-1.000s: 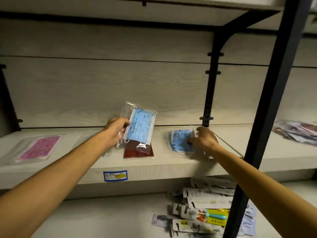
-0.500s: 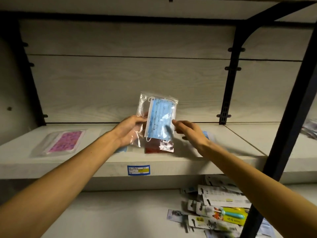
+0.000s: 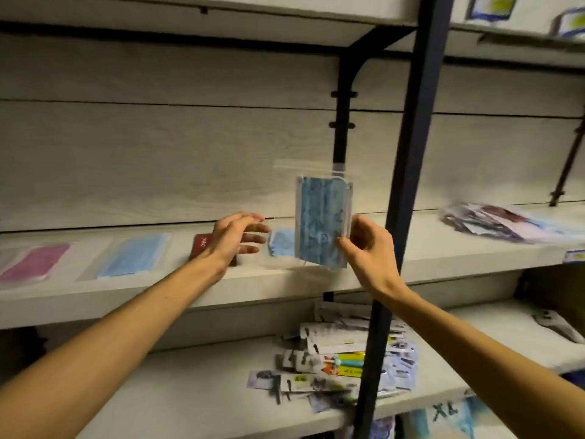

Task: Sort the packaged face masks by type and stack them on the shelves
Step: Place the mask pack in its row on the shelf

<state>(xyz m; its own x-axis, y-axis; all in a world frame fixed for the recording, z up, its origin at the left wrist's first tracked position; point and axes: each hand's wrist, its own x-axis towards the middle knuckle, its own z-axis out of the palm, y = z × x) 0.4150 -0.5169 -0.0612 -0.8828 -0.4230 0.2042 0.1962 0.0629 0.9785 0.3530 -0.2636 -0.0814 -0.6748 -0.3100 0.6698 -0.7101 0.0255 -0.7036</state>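
Pale wood-grain shelf point(image 3: 285, 280) crossed by dark upright post point(image 3: 408, 185). Held blue mask packet point(image 3: 323, 221) upright above shelf edge, pinched in right hand point(image 3: 368, 248). Left hand point(image 3: 234, 239) empty, fingers spread, over red packet point(image 3: 202, 245). Pink mask packet point(image 3: 34, 263) and light-blue mask packet point(image 3: 133, 255) flat at left.

black upright post point(image 3: 408, 185) blocking right, shelf point(image 3: 421, 258) beyond seemingly bare

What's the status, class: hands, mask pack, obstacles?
Right hand pinches blue mask pack upright. Left hand open, empty. Black post close beside pack.
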